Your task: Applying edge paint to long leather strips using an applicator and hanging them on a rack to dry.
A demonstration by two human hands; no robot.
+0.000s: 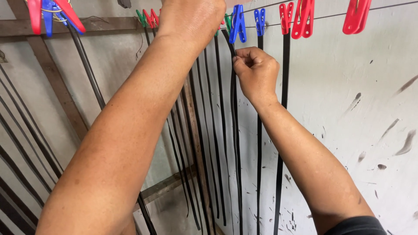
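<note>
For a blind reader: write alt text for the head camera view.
Two bare hands reach up to a wire line hung with black strips: the right hand pinches one black strip under a blue clothespin, the left hand is raised at the line. Red clothespins hold more strips against a stained white wall.

hands: two, the left hand (pixel 191 17) raised to the line, the right hand (pixel 256 72) pinched on a strip
red pegs: five in view: one at the line's left end (pixel 34 15), one small one by the left hand (pixel 150 18), three toward the right end (pixel 286 16) (pixel 303 18) (pixel 356 15)
blue pegs: three: one at the left end (pixel 50 13), two just above the right hand (pixel 237 24) (pixel 259 21)
green pegs: two (pixel 140 17) (pixel 228 21)
black strips (pixel 285 69): many hanging from the line; exact count cannot be told, since arms hide some
wooden battens: two, one level (pixel 104 25), one slanted (pixel 58 93)
</note>
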